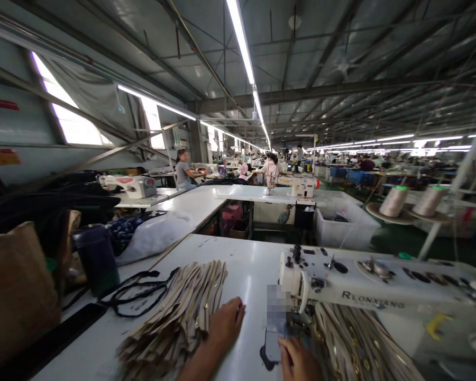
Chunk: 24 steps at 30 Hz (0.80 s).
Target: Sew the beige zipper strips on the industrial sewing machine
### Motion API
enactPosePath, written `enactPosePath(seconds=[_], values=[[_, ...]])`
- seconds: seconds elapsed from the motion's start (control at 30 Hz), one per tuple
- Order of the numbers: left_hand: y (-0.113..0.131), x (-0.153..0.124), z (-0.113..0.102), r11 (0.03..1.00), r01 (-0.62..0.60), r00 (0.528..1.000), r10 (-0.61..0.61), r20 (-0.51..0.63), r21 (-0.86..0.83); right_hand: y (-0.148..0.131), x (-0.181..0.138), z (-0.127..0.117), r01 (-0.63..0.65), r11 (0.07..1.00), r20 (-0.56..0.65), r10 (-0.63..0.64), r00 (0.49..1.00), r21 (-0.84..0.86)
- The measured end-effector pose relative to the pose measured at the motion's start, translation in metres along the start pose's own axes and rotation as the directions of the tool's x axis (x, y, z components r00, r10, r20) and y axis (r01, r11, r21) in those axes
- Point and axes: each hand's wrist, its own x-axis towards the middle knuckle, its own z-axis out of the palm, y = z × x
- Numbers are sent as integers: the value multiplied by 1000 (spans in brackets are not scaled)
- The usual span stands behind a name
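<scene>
A bundle of beige zipper strips (178, 309) lies near on the white counter (248, 254), left of centre. The left hand (227, 320), fingers curled, is just beside it; the right hand (301, 362) is near the sewing machine (365, 293). The hands are apart; I cannot tell whether either grips anything. More strips (353, 338) lie right. A dark tumbler (97, 259) stands left.

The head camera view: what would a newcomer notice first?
Probably the white sewing machine lettered RLONXIANG, lower right, with the right hand near its front end. Left of it, the left hand is beside beige strips bundled on the white table. Overhead, a bright light strip runs into the distance.
</scene>
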Motion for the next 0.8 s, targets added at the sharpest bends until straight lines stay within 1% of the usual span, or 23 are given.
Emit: enactPosePath(seconds=[0.07,0.13,0.2,0.27,0.3,0.33,0.37,0.4,0.43,0.47,0.5,0.53,0.57,0.6,0.63,0.67,0.73,0.77,0.8], values=[[-14,3,-5,993,55,998,-53,-31,101,-10,6,-14,-23,1000,85,24,996,-20],[-22,5,-10,985,60,998,-55,-33,162,-24,11,-28,-66,997,160,72,984,-44],[-23,6,-13,978,63,998,-57,-34,198,-38,17,-43,-124,990,212,137,968,-73],[-17,5,-16,980,58,998,-55,-19,190,-49,20,-58,-117,991,262,129,956,-62],[-13,5,-18,986,46,999,-47,5,163,-52,20,-66,-118,992,264,124,957,-40],[-7,4,-19,992,22,999,-27,33,122,-52,20,-76,-136,990,239,139,961,-28],[-1,3,-21,998,-13,998,9,63,67,-50,18,-87,-172,985,188,173,967,-24],[7,1,-22,998,-56,994,56,98,-2,-45,16,-99,-223,974,114,225,968,-26],[16,0,-23,991,-100,985,112,135,-87,-37,14,-112,-284,958,18,285,958,-33],[26,-2,-23,972,-144,969,177,174,-186,-26,11,-126,-344,938,-87,340,936,-39],[37,-4,-23,939,-180,944,248,216,-292,-13,9,-139,-401,915,-181,386,904,-49],[49,-6,-22,896,-199,911,319,262,-398,0,7,-152,-460,886,-273,428,861,-62],[61,-8,-19,847,-205,873,385,300,-490,13,5,-163,-522,849,-339,470,815,-76],[73,-10,-16,801,-205,837,441,323,-562,26,4,-172,-579,810,-349,519,780,-91],[84,-12,-11,763,-205,811,483,330,-613,37,3,-179,-628,773,-317,574,755,-95],[93,-15,-6,734,-207,796,511,325,-646,46,3,-183,-663,744,-251,628,737,-82],[106,-21,7,699,-233,792,540,285,-676,58,3,-186,-703,710,-101,697,710,-41],[109,-24,13,686,-262,792,555,255,-679,61,3,-186,-712,702,-53,710,702,-20],[111,-27,20,675,-305,792,572,215,-672,64,3,-185,-724,690,-34,723,690,-6]])
